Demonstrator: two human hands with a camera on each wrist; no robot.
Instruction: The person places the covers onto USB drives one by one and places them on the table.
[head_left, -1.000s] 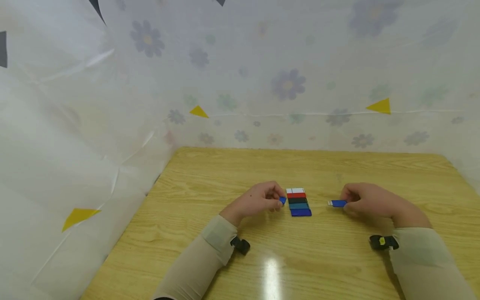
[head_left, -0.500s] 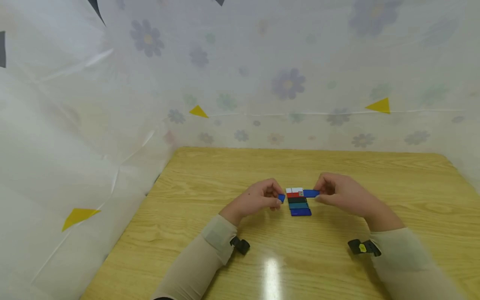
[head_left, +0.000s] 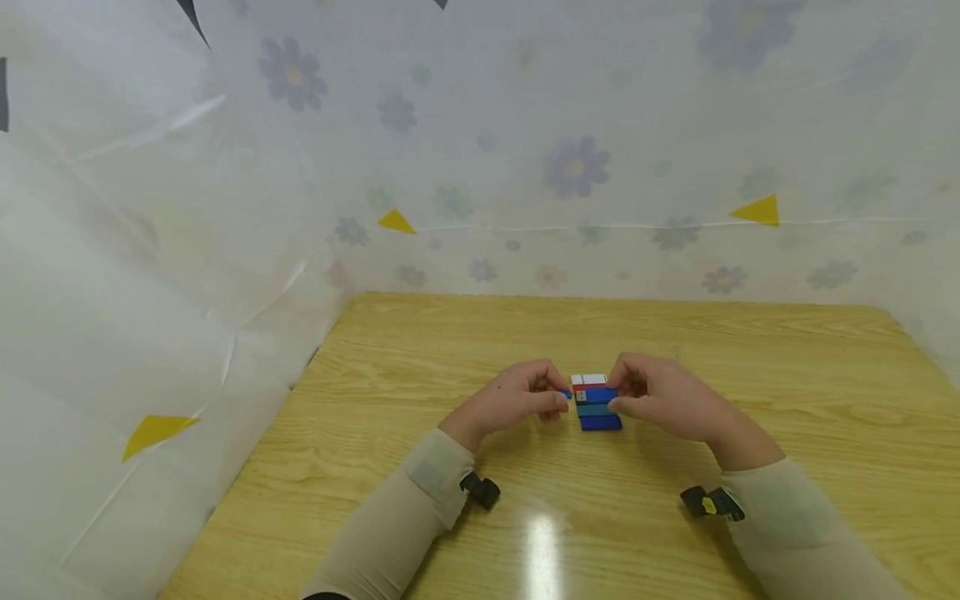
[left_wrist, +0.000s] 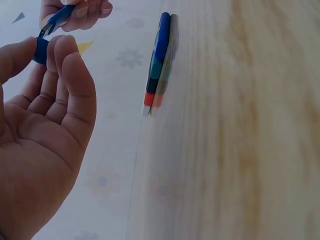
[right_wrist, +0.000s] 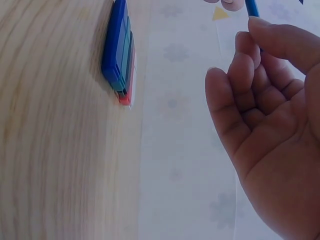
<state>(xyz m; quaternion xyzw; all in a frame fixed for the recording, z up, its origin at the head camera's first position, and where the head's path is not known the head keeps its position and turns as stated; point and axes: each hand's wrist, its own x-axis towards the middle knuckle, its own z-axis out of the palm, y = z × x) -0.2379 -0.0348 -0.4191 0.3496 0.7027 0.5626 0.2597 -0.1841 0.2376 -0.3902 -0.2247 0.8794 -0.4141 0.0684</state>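
My left hand (head_left: 525, 393) pinches a small blue cap (left_wrist: 40, 51) between thumb and fingers. A blue USB flash drive (head_left: 598, 395) is pinched at its rear end by my right hand (head_left: 666, 400). Its bare metal plug points left at the cap. In the left wrist view, the plug tip is right at the cap; I cannot tell if it has entered. Beneath the drive, a row of flash drives lies on the table: white (head_left: 589, 379), red, black, teal (head_left: 595, 411) and dark blue (head_left: 602, 423). In the head view the held drive covers part of the row.
The wood-grain table (head_left: 450, 333) stretches around both hands. A flower-patterned white sheet (head_left: 480, 167) hangs behind it and along its left side. Black straps (head_left: 480, 491) sit at both wrists.
My right hand has moved left with the flash drive, from the right of the row to above it, bringing the plug up to the cap. My left hand has barely moved; the cap has turned slightly.
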